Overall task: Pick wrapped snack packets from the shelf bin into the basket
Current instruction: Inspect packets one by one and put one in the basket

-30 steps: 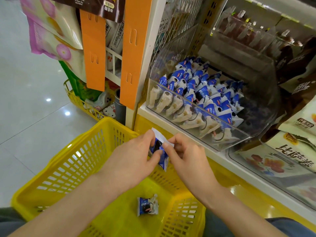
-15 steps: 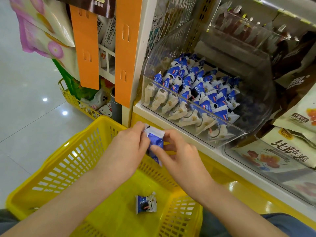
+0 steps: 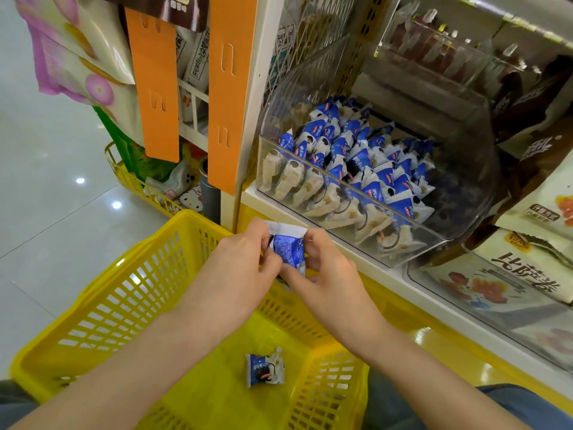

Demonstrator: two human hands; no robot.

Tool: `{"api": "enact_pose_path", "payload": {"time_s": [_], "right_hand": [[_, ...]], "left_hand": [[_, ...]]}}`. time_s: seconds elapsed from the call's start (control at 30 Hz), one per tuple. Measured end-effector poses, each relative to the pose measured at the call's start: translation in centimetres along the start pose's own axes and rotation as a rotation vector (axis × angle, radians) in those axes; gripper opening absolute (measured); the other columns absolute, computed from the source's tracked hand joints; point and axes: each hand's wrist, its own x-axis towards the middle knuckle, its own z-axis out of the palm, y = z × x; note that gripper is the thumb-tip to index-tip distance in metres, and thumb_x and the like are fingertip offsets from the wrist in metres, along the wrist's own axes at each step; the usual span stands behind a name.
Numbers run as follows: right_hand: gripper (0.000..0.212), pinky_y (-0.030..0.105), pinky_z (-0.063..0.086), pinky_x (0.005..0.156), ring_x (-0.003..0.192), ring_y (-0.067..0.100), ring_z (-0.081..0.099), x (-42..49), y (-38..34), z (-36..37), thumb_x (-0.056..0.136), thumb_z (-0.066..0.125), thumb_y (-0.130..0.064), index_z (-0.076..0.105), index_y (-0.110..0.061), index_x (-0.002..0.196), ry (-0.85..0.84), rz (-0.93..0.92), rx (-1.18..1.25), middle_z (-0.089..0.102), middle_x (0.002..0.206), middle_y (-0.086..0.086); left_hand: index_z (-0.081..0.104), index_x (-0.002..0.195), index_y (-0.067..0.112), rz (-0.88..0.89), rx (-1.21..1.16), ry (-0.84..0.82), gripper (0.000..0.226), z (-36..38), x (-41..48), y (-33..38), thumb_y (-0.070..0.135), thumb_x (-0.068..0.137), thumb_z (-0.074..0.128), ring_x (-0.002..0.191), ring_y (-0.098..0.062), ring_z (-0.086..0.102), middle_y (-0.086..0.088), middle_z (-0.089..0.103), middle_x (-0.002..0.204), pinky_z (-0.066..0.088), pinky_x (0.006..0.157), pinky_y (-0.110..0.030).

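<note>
A blue-and-white snack packet (image 3: 290,248) is held between both hands above the far rim of the yellow basket (image 3: 102,308). My left hand (image 3: 238,274) pinches its left side and my right hand (image 3: 328,271) pinches its right side. One more packet (image 3: 265,369) lies on the basket floor. The clear shelf bin (image 3: 459,218) up and to the right holds several of the same packets (image 3: 356,159).
Two orange hanging strips (image 3: 229,88) and a white shelf post stand just left of the bin. Large snack bags (image 3: 524,274) lie in a clear bin at the right. A second yellow basket (image 3: 130,178) with goods sits on the tiled floor behind.
The packet has been turned in my hands from slanted to nearly upright, blue face toward me. Both hands have shifted slightly up and left, staying over the basket's far rim.
</note>
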Motion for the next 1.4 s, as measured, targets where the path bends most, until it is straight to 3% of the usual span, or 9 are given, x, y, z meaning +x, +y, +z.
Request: {"api": "enact_pose_path", "payload": {"time_s": [0.13,0.27,0.4,0.5,0.67,1.0,1.13,1.23,1.4], "right_hand": [[0.045,0.035,0.050,0.092,0.098,0.005,0.064,0.7,-0.4,-0.4,0.086,0.063,-0.017,0.044,-0.014,0.127,-0.049,0.098,0.194,0.068,0.111,-0.006],[0.037,0.029,0.055,0.082,0.092,0.010,0.067,1.0,-0.4,-0.5,0.086,0.063,-0.018,0.047,-0.020,0.119,-0.040,0.106,0.306,0.071,0.102,-0.007],[0.034,0.017,0.050,0.080,0.100,-0.006,0.058,0.9,-0.1,-0.2,0.087,0.061,-0.024,0.049,-0.029,0.119,0.060,-0.033,0.211,0.063,0.110,-0.017],[0.034,0.022,0.050,0.087,0.107,-0.001,0.055,0.4,-0.2,0.0,0.094,0.050,-0.016,0.049,-0.029,0.126,0.081,-0.198,0.112,0.058,0.118,-0.014],[0.039,0.016,0.043,0.091,0.107,0.001,0.051,0.3,-0.1,-0.4,0.088,0.055,0.000,0.054,-0.024,0.119,0.214,-0.350,-0.014,0.051,0.114,-0.012],[0.024,0.007,0.044,0.076,0.093,-0.002,0.056,3.0,-2.2,-4.9,0.092,0.053,-0.011,0.049,-0.028,0.108,0.418,-0.395,0.004,0.056,0.105,-0.014],[0.021,0.005,0.040,0.071,0.090,-0.009,0.052,8.3,-2.2,-8.7,0.094,0.051,-0.016,0.051,-0.020,0.115,0.462,-0.167,-0.254,0.055,0.110,-0.002],[0.031,0.029,0.044,0.087,0.109,0.021,0.053,11.9,-1.0,-10.4,0.095,0.050,-0.024,0.052,-0.007,0.122,0.308,0.161,-0.480,0.055,0.123,0.013],[0.036,0.033,0.045,0.078,0.102,0.030,0.058,14.1,0.2,-10.3,0.094,0.051,-0.030,0.055,-0.002,0.116,0.173,0.383,-0.633,0.061,0.109,0.017]], "left_hand": [[0.043,0.077,0.015,-0.003,-0.075,0.000,0.014,-0.6,0.4,0.1,0.016,0.087,0.053,0.055,-0.017,0.048,-0.001,0.053,0.062,0.036,0.049,-0.024],[0.044,0.076,0.021,-0.045,-0.191,0.006,0.016,-0.9,0.5,0.3,0.017,0.090,0.051,0.061,-0.021,0.055,-0.004,0.059,0.069,0.045,0.052,-0.024],[0.046,0.084,0.028,-0.235,-0.534,-0.110,0.011,-1.0,0.4,1.4,0.035,0.087,0.053,0.088,-0.025,0.062,-0.004,0.065,0.093,0.051,0.081,-0.051],[0.046,0.100,0.031,-0.293,-0.729,-0.157,0.031,-1.2,0.7,1.7,0.045,0.077,0.062,0.095,-0.010,0.063,0.007,0.063,0.107,0.053,0.086,-0.037],[0.052,0.110,0.028,-0.261,-0.909,-0.175,0.032,-1.5,1.1,2.3,0.015,0.083,0.064,0.086,0.009,0.063,0.017,0.069,0.093,0.050,0.065,-0.010],[0.055,0.114,0.029,-0.146,-0.871,-0.095,0.033,-1.9,3.6,3.1,0.013,0.085,0.062,0.090,0.006,0.064,0.015,0.068,0.104,0.049,0.070,-0.010],[0.056,0.101,0.032,-0.144,-0.910,-0.081,0.024,-2.2,4.4,3.4,0.015,0.085,0.062,0.088,0.004,0.065,0.016,0.069,0.098,0.049,0.076,-0.016],[0.056,0.098,0.034,-0.137,-0.930,-0.070,0.023,-2.3,5.0,3.3,0.016,0.085,0.063,0.087,0.006,0.065,0.017,0.068,0.098,0.050,0.069,-0.011],[0.055,0.100,0.035,-0.137,-0.952,-0.071,0.024,-2.8,5.4,3.1,0.017,0.086,0.062,0.086,0.007,0.064,0.017,0.067,0.100,0.049,0.065,-0.008]]}}
